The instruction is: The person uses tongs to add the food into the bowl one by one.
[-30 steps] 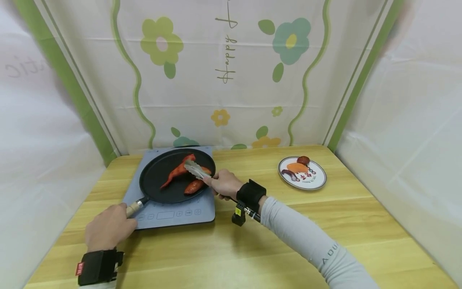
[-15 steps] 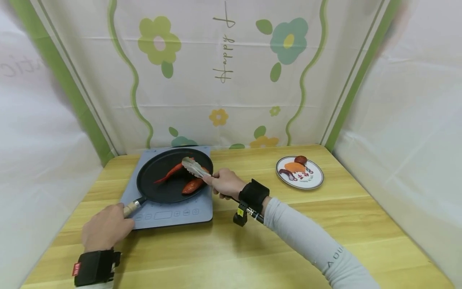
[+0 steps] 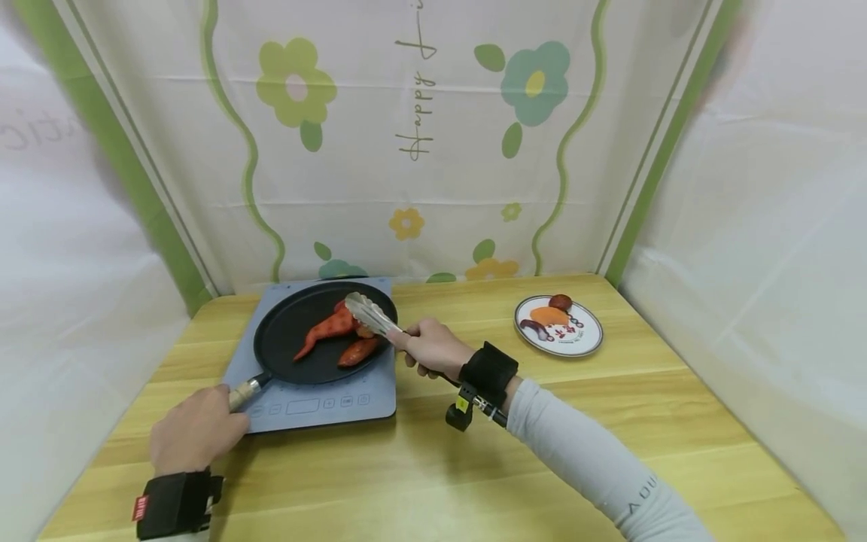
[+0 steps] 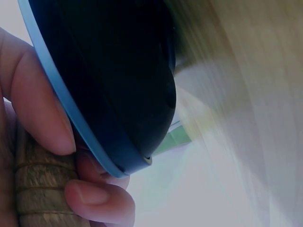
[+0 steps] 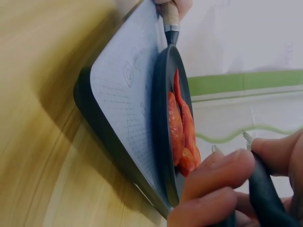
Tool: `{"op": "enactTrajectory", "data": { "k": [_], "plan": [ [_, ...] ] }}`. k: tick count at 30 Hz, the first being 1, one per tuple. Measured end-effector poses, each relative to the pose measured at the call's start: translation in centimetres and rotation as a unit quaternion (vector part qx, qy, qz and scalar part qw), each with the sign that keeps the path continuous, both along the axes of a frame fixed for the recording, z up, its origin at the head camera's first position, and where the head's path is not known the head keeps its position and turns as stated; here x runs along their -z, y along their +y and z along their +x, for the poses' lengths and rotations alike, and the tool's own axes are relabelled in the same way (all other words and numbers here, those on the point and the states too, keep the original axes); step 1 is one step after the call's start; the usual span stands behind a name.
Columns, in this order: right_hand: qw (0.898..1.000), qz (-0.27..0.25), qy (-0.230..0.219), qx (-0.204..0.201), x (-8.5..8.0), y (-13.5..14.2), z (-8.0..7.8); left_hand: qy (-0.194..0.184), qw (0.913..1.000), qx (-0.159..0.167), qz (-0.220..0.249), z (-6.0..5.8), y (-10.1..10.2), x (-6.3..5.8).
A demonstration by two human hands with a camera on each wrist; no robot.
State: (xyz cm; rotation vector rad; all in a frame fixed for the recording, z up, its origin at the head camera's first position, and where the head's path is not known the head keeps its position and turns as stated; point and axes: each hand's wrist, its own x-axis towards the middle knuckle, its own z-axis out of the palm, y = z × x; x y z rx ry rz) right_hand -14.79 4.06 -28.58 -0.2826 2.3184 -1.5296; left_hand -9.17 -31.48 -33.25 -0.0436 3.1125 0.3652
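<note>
My left hand (image 3: pixel 196 429) is wrapped round the wooden handle (image 3: pixel 244 393) of a flat black frying pan (image 3: pixel 281 339); the left wrist view shows the fingers curled on its ridged wood (image 4: pixel 42 189). With my right hand (image 3: pixel 433 348) I hold metal tongs (image 3: pixel 372 312) with scalloped heads and dark grips (image 5: pixel 265 194). The tong heads are over the right part of the pan, at a long, tapered red-orange food piece (image 3: pixel 328 329). Nearer the rim lies a browned, sausage-shaped piece (image 3: pixel 359 351). A smaller lump (image 5: pixel 186 158) shows beside them, partly hidden by the tongs in the head view.
Beneath the pan is a pale blue induction cooker (image 3: pixel 325 414) with touch buttons along its front. A white plate (image 3: pixel 565 346) with a reddish-brown round piece (image 3: pixel 560 302) and orange and purple shapes stands to the right on the wooden table (image 3: pixel 440 467). White patterned cloth (image 3: pixel 366 181) encloses the table's back and sides.
The long red piece went from broad to narrow and then broad again, rolling under the tongs. The tong heads shifted slightly. My left hand keeps its grip on the handle.
</note>
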Motion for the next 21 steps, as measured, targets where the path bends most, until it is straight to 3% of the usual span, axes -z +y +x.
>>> {"op": "enactTrajectory", "data": {
  "k": [7, 14, 21],
  "plan": [
    [1.000, -0.019, -0.004, 0.016, -0.1, 0.8, -0.3, 0.001, 1.0000, 0.003, -0.001, -0.1, 0.0, -0.3],
    [1.000, -0.016, -0.004, 0.002, -0.1, 0.6, -0.1, 0.004, 1.0000, 0.004, -0.002, 0.0, 0.0, -0.5],
    [0.995, 0.074, 0.059, -0.015, 0.4, -0.3, -0.3, -0.001, 1.0000, 0.008, 0.000, 0.0, -0.1, 0.0]
  ]
}}
